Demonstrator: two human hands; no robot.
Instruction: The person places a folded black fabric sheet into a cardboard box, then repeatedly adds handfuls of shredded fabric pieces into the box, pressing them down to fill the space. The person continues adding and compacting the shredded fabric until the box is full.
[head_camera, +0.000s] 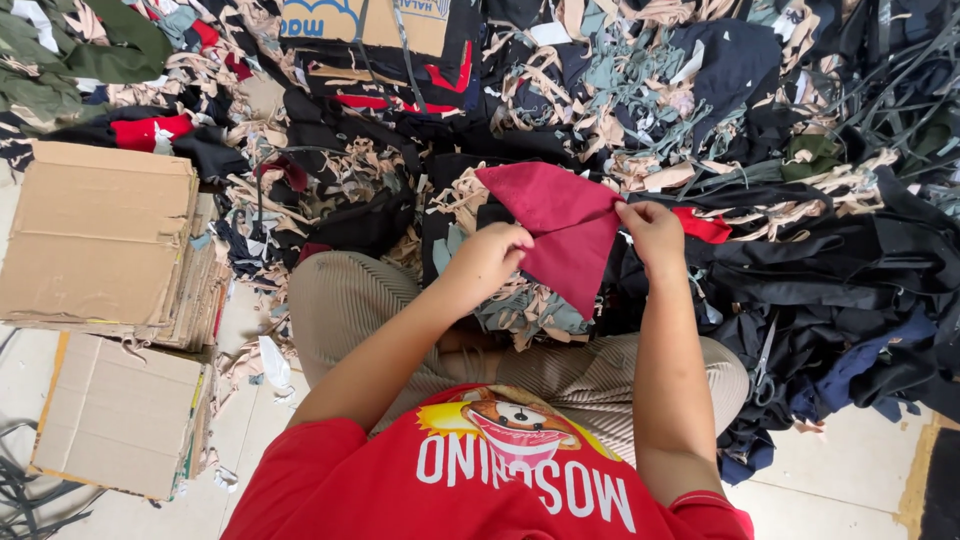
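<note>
A dark red piece of cloth (560, 225), folded into pointed flaps, is held up in front of me over my lap. My left hand (490, 258) pinches its lower left edge. My right hand (655, 235) grips its right corner. I sit cross-legged in beige striped trousers (345, 305) and a red printed shirt (480, 480). Under the cloth lies a heap of beige and grey-green fabric strips (525, 310).
Black, navy, red and tan fabric scraps (760, 150) cover the floor ahead and to the right. Stacked flattened cardboard sheets (95, 235) lie on the left, another (120, 415) below. A cardboard box (365, 25) stands at the top. Scissors (765, 365) rest by my right knee.
</note>
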